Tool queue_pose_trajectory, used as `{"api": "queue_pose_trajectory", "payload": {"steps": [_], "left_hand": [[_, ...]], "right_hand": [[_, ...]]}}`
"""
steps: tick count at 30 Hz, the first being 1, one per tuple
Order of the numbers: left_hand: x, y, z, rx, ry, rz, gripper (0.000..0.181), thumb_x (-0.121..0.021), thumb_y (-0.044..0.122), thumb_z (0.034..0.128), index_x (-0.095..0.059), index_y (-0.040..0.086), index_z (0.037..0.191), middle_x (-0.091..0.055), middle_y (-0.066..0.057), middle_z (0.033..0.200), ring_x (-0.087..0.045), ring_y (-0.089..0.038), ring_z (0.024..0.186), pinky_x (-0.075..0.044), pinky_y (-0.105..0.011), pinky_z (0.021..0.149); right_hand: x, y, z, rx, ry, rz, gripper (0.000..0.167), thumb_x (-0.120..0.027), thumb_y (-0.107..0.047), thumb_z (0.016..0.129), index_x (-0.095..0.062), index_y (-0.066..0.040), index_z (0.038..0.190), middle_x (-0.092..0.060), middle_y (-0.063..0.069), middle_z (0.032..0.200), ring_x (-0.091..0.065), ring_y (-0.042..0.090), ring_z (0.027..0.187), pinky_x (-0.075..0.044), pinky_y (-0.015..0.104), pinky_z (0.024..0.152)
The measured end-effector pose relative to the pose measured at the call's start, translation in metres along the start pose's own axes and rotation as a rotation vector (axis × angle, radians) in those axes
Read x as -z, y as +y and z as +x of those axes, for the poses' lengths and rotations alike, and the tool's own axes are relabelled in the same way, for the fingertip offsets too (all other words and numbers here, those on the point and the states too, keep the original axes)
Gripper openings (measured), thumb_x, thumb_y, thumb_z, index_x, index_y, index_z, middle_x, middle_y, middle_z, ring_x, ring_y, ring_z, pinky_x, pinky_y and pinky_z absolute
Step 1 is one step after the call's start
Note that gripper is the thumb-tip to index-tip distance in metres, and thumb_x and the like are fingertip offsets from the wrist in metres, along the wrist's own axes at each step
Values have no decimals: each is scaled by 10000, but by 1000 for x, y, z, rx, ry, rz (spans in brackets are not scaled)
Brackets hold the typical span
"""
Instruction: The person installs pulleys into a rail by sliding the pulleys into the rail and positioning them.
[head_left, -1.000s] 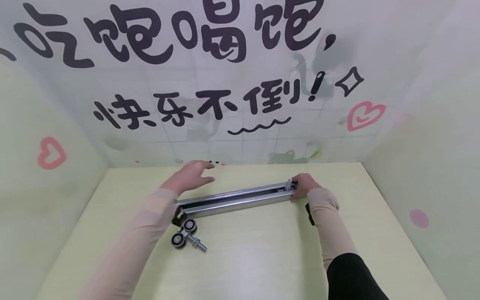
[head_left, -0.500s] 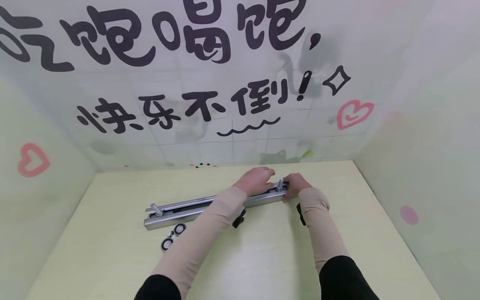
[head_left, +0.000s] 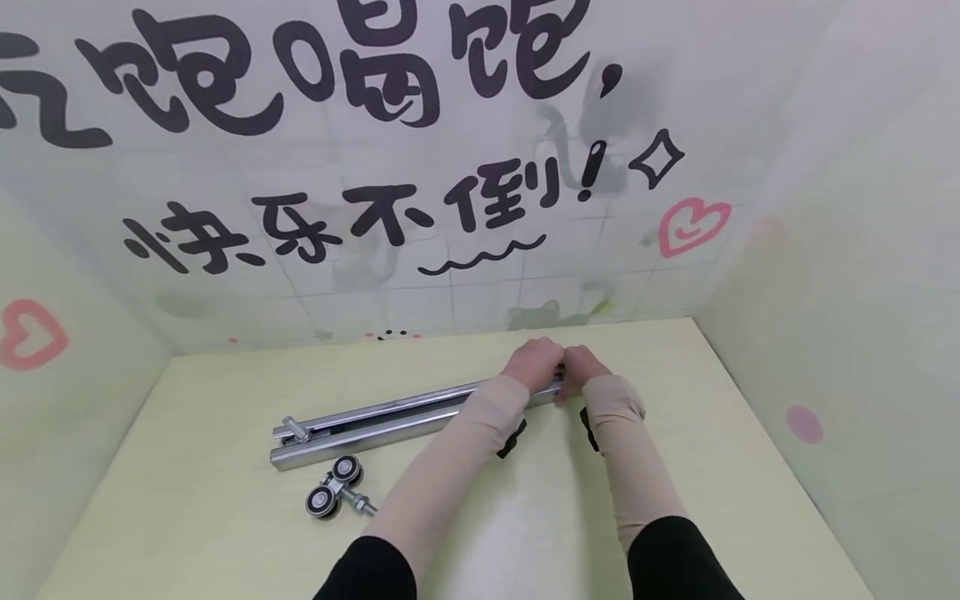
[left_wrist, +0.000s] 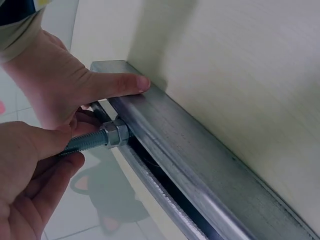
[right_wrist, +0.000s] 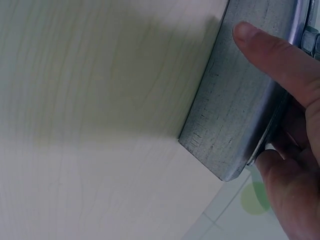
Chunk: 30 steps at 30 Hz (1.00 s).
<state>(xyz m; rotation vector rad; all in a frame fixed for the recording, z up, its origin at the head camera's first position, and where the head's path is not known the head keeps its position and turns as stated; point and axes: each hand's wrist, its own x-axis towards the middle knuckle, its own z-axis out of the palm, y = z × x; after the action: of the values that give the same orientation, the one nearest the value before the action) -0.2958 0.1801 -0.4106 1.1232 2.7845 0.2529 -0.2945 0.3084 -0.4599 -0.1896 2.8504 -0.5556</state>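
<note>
A metal C-channel track lies slotted side up across the table. At its right end my left hand pinches a threaded bolt between thumb and fingers. Nuts on that bolt sit at the slot; whatever is inside the track there is hidden. My right hand grips the same end, thumb along the track's side and fingers on the far side. Another bolt sticks up, tilted, at the track's left end. In front of that end lies a loose roller hanger with wheels and a threaded stem.
The pale wooden tabletop is bordered by a tiled-pattern back wall with large black lettering. Side walls close it in at left and right. The left forearm passes in front of the track's middle.
My left hand has moved right from the track's left part to the bolt at the right end and now pinches it. My right hand keeps its grip. The head view has shifted right.
</note>
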Motion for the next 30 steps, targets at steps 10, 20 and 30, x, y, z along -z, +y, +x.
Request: {"api": "queue_pose_trajectory", "payload": {"steps": [10,20,30], "left_hand": [[-1,7,1,87,53,-19,147,-589,9,840,-691,94,904,-662,-45,902,-618,-164,813,-513,-244,656],[-3,11,-2,104,22,38,156,-604,62,848,-698,121,958,-659,-40,941,-615,-149,837,-516,-230,668],[-2,5,-6,61,68,57,154,-594,50,848,-709,127,916,-668,-40,881,-622,-156,791,-523,-253,635]], "right_hand": [[-2,2,-1,64,36,-17,565,-873,-101,454,-638,-7,960,-653,130,912,-572,254,833,-480,360,783],[-1,1,-4,46,22,42,486,-870,-70,477,-660,-21,912,-657,102,891,-575,217,802,-486,352,752],[-2,3,0,60,19,15,437,-868,-85,480,-666,-2,858,-649,87,836,-556,188,744,-485,331,719]]}}
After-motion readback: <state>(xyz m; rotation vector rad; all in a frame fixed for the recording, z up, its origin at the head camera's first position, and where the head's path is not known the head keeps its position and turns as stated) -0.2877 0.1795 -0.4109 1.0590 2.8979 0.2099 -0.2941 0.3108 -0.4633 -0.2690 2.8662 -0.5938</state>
